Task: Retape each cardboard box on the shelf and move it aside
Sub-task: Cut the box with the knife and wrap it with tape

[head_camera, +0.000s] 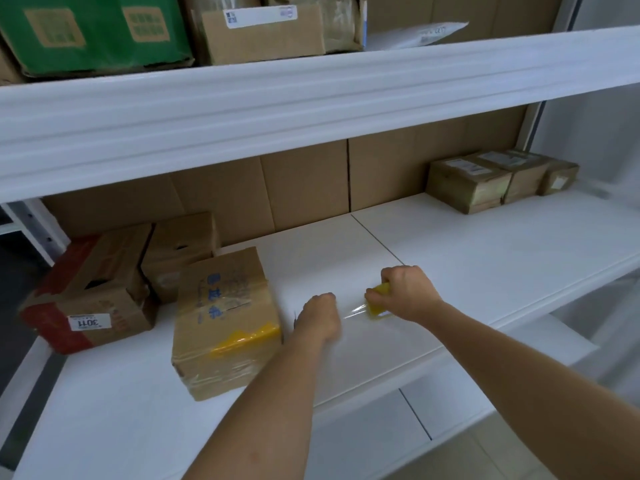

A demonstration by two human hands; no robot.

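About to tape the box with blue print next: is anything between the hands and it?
Nothing visible. The left hand is just right of the box with blue print, only bare shelf between. The right hand holds the yellow tape roll further right.

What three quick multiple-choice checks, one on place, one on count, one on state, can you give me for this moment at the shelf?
1. Where does the box with yellow tape lie relative to the left hand?
A. To its left
B. To its right
C. On the shelf above

2. How many small boxes stand in the row at the far right of the shelf?
A. One
B. Three
C. Five

3. What is the right hand doing?
A. Resting flat and empty
B. Gripping the yellow tape roll
C. Lifting a box

Answers: 1 A, the box sits just left of the hand. 2 B, three brown boxes stand side by side. 3 B, its fingers curl round the roll, with clear tape stretched toward the left hand.
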